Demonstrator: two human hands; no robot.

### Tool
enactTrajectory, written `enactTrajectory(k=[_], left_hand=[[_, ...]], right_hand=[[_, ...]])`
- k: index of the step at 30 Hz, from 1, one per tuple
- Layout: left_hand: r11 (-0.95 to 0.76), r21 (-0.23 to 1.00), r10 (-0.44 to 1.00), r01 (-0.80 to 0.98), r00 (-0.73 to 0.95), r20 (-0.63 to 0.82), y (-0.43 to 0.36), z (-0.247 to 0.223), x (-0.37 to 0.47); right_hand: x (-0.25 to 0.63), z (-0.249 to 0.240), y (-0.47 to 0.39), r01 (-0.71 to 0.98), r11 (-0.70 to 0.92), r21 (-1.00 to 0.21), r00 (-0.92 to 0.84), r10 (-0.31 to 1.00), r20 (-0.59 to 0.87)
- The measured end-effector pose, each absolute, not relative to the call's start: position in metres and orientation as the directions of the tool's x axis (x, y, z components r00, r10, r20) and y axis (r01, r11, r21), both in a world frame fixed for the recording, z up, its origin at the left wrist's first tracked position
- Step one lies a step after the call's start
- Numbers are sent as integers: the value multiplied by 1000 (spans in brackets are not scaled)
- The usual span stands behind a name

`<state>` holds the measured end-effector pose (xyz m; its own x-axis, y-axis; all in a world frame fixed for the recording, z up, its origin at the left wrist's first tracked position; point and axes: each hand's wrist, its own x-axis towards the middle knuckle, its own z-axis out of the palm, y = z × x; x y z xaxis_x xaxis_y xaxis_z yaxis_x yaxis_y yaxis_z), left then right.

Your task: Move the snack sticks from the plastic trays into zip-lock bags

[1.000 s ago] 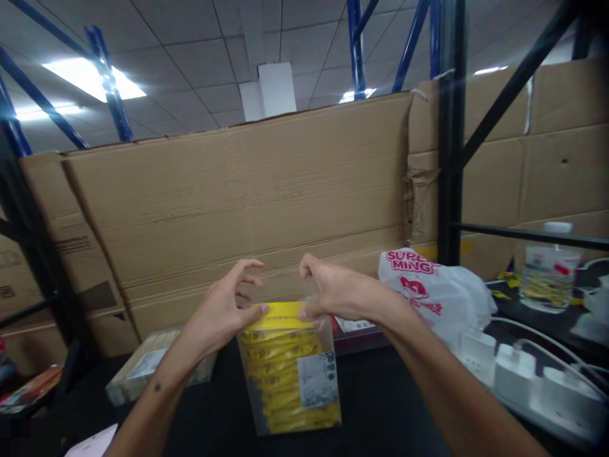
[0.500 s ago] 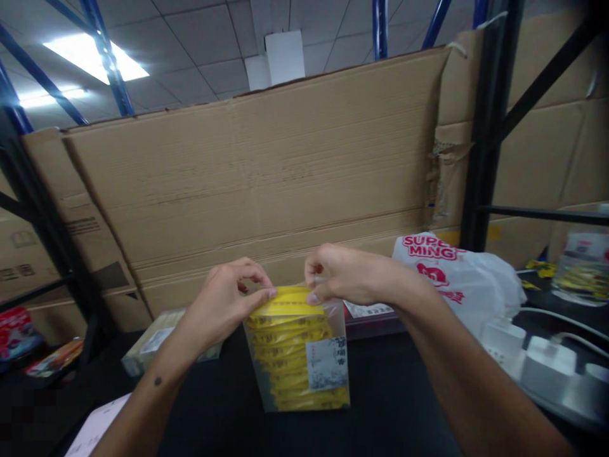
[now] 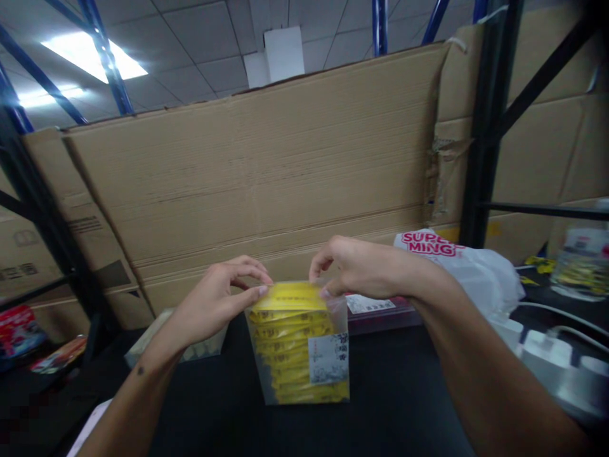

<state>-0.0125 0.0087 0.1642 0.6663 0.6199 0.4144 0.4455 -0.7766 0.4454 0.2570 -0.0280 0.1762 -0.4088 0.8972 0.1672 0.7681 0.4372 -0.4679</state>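
A clear plastic box (image 3: pixel 259 374) stands upright on the black tabletop, filled with a stack of yellow packets (image 3: pixel 295 349). A grey-and-white label (image 3: pixel 328 360) with dark characters is on its front, at the right. My left hand (image 3: pixel 228 295) grips the top left edge of the box, its thumb in front and fingers behind. At the top right corner, my right hand (image 3: pixel 354 266) has thumb and bent fingers closed on the box's clear edge. The right fingertips are partly hidden behind the thumb and the plastic.
A pale box (image 3: pixel 204 343) lies behind my left forearm, and a dark red box (image 3: pixel 380 315) behind my right hand. On the right are a white plastic bag (image 3: pixel 471 273), white chargers (image 3: pixel 547 358) with cables, and a jar (image 3: pixel 583 266). Cardboard (image 3: pixel 285 171) walls the back.
My left hand has shifted slightly left along the top edge, and my right hand slightly right. The box stays in about the same place; the view has moved a little.
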Motion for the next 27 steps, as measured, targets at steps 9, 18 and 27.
enactTrajectory(k=[9,18,27], left_hand=[[-744,449,665,494,605,438,9,158,-6],[-775,331,632,538,647,426,7,164,-11],[-850,217,527,481,796,299,0,177,-27]], right_hand=[[254,177,-29,801,413,-433,-377,910,171],[253,177,-33,826,410,-387,-368,912,181],[264,177,-55,763,459,-454,-440,885,154]])
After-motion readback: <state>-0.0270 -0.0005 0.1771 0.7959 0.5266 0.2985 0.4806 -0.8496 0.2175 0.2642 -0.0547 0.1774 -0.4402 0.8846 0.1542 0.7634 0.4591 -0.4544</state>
